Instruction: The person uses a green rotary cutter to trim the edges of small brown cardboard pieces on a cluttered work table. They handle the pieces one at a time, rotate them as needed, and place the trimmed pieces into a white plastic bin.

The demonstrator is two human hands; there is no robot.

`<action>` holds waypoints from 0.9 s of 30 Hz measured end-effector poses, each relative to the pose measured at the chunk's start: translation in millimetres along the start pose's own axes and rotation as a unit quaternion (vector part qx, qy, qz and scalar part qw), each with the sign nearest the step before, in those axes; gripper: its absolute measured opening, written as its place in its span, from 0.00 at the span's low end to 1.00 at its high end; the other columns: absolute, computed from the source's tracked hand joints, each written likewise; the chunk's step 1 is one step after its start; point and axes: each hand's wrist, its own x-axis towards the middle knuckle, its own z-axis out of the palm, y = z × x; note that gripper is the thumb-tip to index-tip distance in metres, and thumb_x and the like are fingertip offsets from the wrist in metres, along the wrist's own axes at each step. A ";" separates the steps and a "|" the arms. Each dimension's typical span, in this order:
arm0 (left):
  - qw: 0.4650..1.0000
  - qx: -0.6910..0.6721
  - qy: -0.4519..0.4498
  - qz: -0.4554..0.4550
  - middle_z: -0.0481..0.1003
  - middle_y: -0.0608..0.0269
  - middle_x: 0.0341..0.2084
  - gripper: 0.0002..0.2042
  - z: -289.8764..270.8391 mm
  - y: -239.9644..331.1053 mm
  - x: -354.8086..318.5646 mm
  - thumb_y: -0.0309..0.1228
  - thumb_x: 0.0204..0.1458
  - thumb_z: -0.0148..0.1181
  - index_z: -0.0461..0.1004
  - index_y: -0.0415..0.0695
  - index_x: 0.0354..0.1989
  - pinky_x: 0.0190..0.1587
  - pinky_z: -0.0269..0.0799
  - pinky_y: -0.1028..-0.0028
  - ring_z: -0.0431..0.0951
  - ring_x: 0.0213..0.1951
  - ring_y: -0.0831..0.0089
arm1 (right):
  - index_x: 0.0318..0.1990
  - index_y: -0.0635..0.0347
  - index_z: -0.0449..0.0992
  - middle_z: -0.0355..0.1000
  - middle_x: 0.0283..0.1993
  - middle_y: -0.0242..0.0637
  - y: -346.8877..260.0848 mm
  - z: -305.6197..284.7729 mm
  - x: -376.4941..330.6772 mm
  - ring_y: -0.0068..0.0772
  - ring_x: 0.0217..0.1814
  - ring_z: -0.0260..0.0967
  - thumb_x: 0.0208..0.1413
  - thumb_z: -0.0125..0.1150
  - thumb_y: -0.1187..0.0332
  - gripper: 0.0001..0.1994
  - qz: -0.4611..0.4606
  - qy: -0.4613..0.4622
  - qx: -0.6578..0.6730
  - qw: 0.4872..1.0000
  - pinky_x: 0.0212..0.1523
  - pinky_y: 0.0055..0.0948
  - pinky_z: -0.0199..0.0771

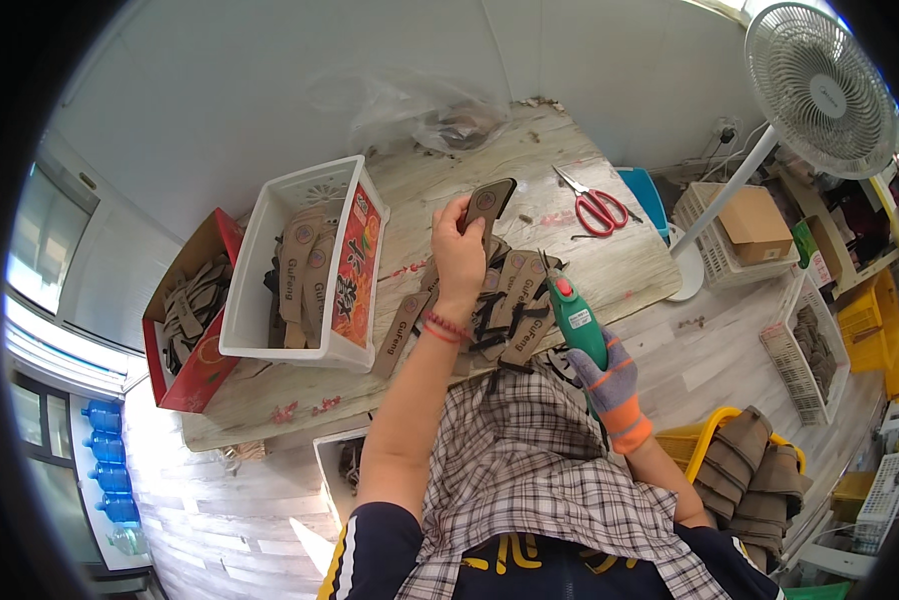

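A brown cardboard tag (489,201) stands raised above the wooden table (620,265), pinched in the fingers of the bare left hand (459,252). The gloved right hand (605,378) is clenched around a green handheld tool (574,312) just beside a heap of tags (510,300). Red scissors (595,205) lie well apart.

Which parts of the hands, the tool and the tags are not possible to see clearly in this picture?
Head view only:
- Left hand: fingertips hidden behind the dark tag it holds up.
- Green handheld tool: its lower grip is covered by the gloved right hand; its thin tip is too small to identify.
- Pile of cardboard tags: partly hidden by the left wrist and the tool.
- White crate below the table: cut off by the arm.
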 end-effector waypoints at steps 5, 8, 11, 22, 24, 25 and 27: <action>0.909 -0.365 0.037 -0.197 0.76 0.63 0.32 0.03 -0.9 13.1 -51.2 0.22 0.55 0.54 0.71 0.39 0.36 0.37 0.76 0.75 0.77 0.32 0.75 | 0.54 0.66 0.67 0.72 0.41 0.35 -8.3 8.9 -5.8 0.18 0.37 0.68 0.50 0.68 0.67 0.25 0.003 -0.025 0.027 0.999 0.35 0.17 0.71; 0.891 -0.390 0.055 -0.224 0.77 0.62 0.31 0.03 3.5 13.4 -66.2 0.22 0.53 0.56 0.72 0.38 0.36 0.37 0.77 0.74 0.78 0.32 0.73 | 0.54 0.66 0.67 0.72 0.40 0.34 -5.1 8.7 -10.3 0.16 0.36 0.68 0.50 0.68 0.67 0.25 0.019 -0.029 0.038 0.999 0.34 0.17 0.71; 0.887 -0.386 0.073 -0.242 0.77 0.61 0.31 0.03 7.4 13.4 -72.8 0.22 0.52 0.58 0.72 0.38 0.35 0.37 0.77 0.74 0.78 0.31 0.72 | 0.54 0.66 0.67 0.72 0.39 0.33 -10.2 9.4 -14.2 0.16 0.35 0.68 0.50 0.68 0.67 0.25 0.022 -0.034 0.057 0.998 0.34 0.17 0.70; 0.873 -0.376 0.108 -0.293 0.77 0.61 0.29 0.04 17.3 10.0 -83.8 0.20 0.50 0.60 0.72 0.39 0.33 0.37 0.77 0.73 0.78 0.31 0.72 | 0.53 0.65 0.67 0.73 0.37 0.34 -5.7 5.5 -11.9 0.18 0.32 0.69 0.50 0.67 0.67 0.24 0.012 -0.021 -0.002 1.000 0.32 0.18 0.71; 0.873 -0.375 0.108 -0.294 0.77 0.61 0.29 0.04 17.3 6.8 -83.5 0.20 0.50 0.60 0.72 0.39 0.33 0.37 0.77 0.73 0.78 0.31 0.72 | 0.53 0.66 0.67 0.73 0.36 0.34 -2.4 5.0 -12.3 0.18 0.32 0.69 0.50 0.67 0.67 0.24 -0.003 -0.020 -0.017 1.000 0.31 0.19 0.72; 0.872 -0.375 0.108 -0.296 0.77 0.61 0.29 0.04 17.3 6.7 -83.6 0.21 0.50 0.60 0.72 0.39 0.33 0.37 0.77 0.73 0.78 0.31 0.72 | 0.53 0.66 0.67 0.73 0.36 0.34 -2.2 5.0 -12.4 0.18 0.32 0.69 0.50 0.67 0.67 0.24 -0.002 -0.020 -0.022 1.000 0.31 0.19 0.72; 0.871 -0.374 0.109 -0.299 0.77 0.61 0.29 0.04 17.4 6.9 -83.7 0.21 0.50 0.60 0.72 0.39 0.33 0.36 0.77 0.73 0.78 0.30 0.72 | 0.53 0.66 0.67 0.73 0.37 0.35 -1.9 5.0 -12.5 0.18 0.32 0.69 0.50 0.67 0.66 0.24 0.001 -0.021 -0.033 0.999 0.32 0.19 0.72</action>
